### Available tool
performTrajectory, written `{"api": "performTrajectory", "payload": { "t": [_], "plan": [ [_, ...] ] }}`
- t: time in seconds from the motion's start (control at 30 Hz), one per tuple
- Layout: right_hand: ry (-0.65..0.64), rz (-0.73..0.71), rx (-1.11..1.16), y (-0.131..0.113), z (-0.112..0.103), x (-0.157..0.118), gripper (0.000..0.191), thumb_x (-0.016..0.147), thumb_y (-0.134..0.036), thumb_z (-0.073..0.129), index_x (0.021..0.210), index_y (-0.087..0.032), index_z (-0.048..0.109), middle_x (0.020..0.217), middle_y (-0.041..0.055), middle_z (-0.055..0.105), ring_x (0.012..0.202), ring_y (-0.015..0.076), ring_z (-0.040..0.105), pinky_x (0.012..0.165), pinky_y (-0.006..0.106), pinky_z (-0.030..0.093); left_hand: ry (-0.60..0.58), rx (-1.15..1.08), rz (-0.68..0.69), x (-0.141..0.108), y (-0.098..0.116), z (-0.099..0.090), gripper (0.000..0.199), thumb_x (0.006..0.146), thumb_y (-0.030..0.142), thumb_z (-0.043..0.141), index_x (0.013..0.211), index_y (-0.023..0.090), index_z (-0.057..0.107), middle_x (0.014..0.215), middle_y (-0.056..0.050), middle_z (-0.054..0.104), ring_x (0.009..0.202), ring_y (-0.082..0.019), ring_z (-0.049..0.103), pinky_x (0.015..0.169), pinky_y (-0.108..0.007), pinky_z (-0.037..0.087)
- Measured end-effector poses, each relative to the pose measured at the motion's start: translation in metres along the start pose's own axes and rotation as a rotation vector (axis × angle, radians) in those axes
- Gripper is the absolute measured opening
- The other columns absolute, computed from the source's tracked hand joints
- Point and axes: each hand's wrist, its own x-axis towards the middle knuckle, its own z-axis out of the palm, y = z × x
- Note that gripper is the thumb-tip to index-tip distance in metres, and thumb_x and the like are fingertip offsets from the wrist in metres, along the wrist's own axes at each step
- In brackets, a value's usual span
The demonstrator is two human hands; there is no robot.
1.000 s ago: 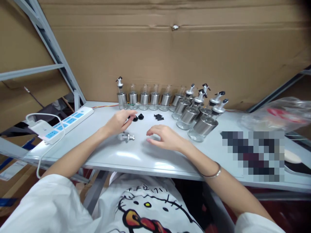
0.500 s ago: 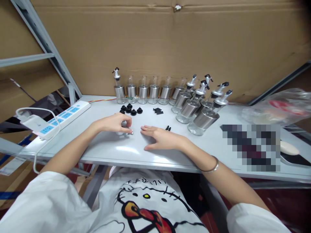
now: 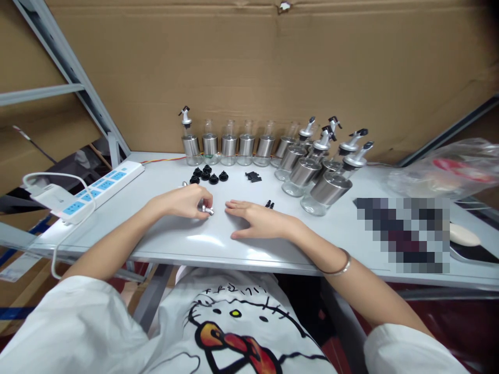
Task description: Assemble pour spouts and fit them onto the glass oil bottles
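My left hand (image 3: 186, 201) rests low over the table, its fingers curled closed around a small silver pourer spout (image 3: 208, 210). Part of that spout is hidden by the fingers, and another silver bit (image 3: 184, 184) peeks out behind the knuckles. My right hand (image 3: 257, 220) lies flat on the tabletop with the fingers stretched out and the thumb apart, holding nothing. Beyond its wrist are a few small black tube-like parts (image 3: 269, 204). Several black stoppers (image 3: 213, 178) sit grouped past my left hand, and a cluster of thin black pieces (image 3: 253, 177) lies to their right.
Glass bottles with steel sleeves (image 3: 247, 144) line the back. Several with silver pourers (image 3: 327, 189) stand at right; another (image 3: 191, 148) stands at the row's left end. A power strip (image 3: 105, 186) lies left, a plastic bag (image 3: 448, 169) right. Cardboard (image 3: 234, 62) walls the back.
My left fingers have closed in on the silver spout, where the thumb and forefinger stood more apart before. The right hand stays in place.
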Motion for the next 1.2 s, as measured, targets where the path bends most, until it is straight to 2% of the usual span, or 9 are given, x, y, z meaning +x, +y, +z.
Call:
{"api": "performTrajectory", "payload": {
  "t": [0.07,0.13,0.23,0.37,0.5,0.63,0.73,0.9,1.2],
  "plan": [
    [0.007,-0.005,0.015,-0.001,-0.001,0.000,0.069,0.077,-0.047,0.068,0.134,-0.012,0.051,0.147,0.0167,0.040,0.138,0.0305,0.036,0.114,0.045,0.033,0.042,0.007,0.043,0.002,0.002,0.002,0.011,0.075,0.026,0.062,0.081,0.018,0.067,0.081,-0.003,0.068,0.072,-0.016,0.061,0.069,-0.027,0.045],
    [0.027,-0.007,0.063,-0.002,-0.004,0.000,0.062,0.078,-0.047,0.067,0.129,-0.014,0.056,0.140,0.0163,0.050,0.130,0.0307,0.047,0.107,0.045,0.039,0.127,-0.024,0.122,0.005,0.006,0.006,0.017,0.079,0.034,0.063,0.085,0.018,0.064,0.083,-0.003,0.067,0.076,-0.016,0.061,0.071,-0.027,0.045],
    [0.085,0.034,0.188,-0.005,-0.012,-0.001,0.036,0.086,-0.045,0.058,0.108,-0.018,0.065,0.110,0.0105,0.070,0.097,0.0235,0.066,0.085,0.038,0.050,0.325,-0.116,0.223,0.010,0.013,0.019,0.028,0.082,0.045,0.062,0.089,0.018,0.058,0.086,-0.004,0.063,0.077,-0.016,0.059,0.069,-0.027,0.046],
    [0.228,0.060,0.296,-0.005,-0.023,-0.003,0.021,0.090,-0.035,0.052,0.086,-0.017,0.062,0.081,0.0037,0.070,0.073,0.0155,0.063,0.070,0.029,0.047,0.552,-0.206,0.292,0.016,0.025,0.042,0.032,0.082,0.047,0.063,0.089,0.018,0.052,0.084,-0.003,0.057,0.074,-0.015,0.056,0.068,-0.028,0.048],
    [0.289,-0.010,0.274,-0.002,-0.030,-0.004,0.024,0.092,-0.033,0.047,0.078,-0.017,0.058,0.071,0.0009,0.064,0.062,0.0119,0.055,0.063,0.026,0.042,0.632,-0.324,0.271,0.018,0.040,0.059,0.034,0.085,0.041,0.063,0.108,0.022,0.048,0.093,-0.003,0.057,0.075,-0.012,0.058,0.072,-0.028,0.052],
    [0.338,-0.048,0.275,0.000,-0.036,-0.007,0.022,0.093,-0.032,0.047,0.084,-0.017,0.060,0.074,0.0014,0.065,0.065,0.0119,0.056,0.063,0.025,0.042,0.578,-0.464,0.273,0.017,0.046,0.066,0.041,0.088,0.038,0.058,0.121,0.025,0.039,0.108,-0.007,0.059,0.078,-0.012,0.063,0.075,-0.029,0.054],
    [0.307,-0.099,0.288,0.001,-0.037,-0.008,0.018,0.092,-0.029,0.049,0.090,-0.017,0.063,0.077,0.0024,0.068,0.068,0.0125,0.059,0.065,0.025,0.044,0.456,-0.481,0.340,0.017,0.047,0.067,0.033,0.090,0.037,0.054,0.118,0.024,0.043,0.100,-0.005,0.063,0.077,-0.012,0.064,0.073,-0.027,0.054],
    [0.238,-0.105,0.284,0.002,-0.031,-0.005,0.020,0.091,-0.025,0.048,0.094,-0.016,0.066,0.082,0.0039,0.070,0.070,0.0133,0.062,0.068,0.026,0.047,0.273,-0.441,0.316,0.019,0.047,0.066,0.028,0.088,0.038,0.057,0.110,0.021,0.052,0.090,-0.003,0.065,0.071,-0.011,0.061,0.071,-0.024,0.051],
    [0.273,-0.068,0.273,0.000,-0.029,-0.003,0.021,0.089,-0.024,0.049,0.094,-0.016,0.067,0.084,0.0053,0.071,0.074,0.0152,0.062,0.071,0.027,0.048,0.263,-0.599,0.242,0.024,0.049,0.065,0.033,0.077,0.044,0.069,0.093,0.017,0.058,0.071,0.004,0.057,0.058,-0.007,0.050,0.059,-0.018,0.045]
  ]
}}
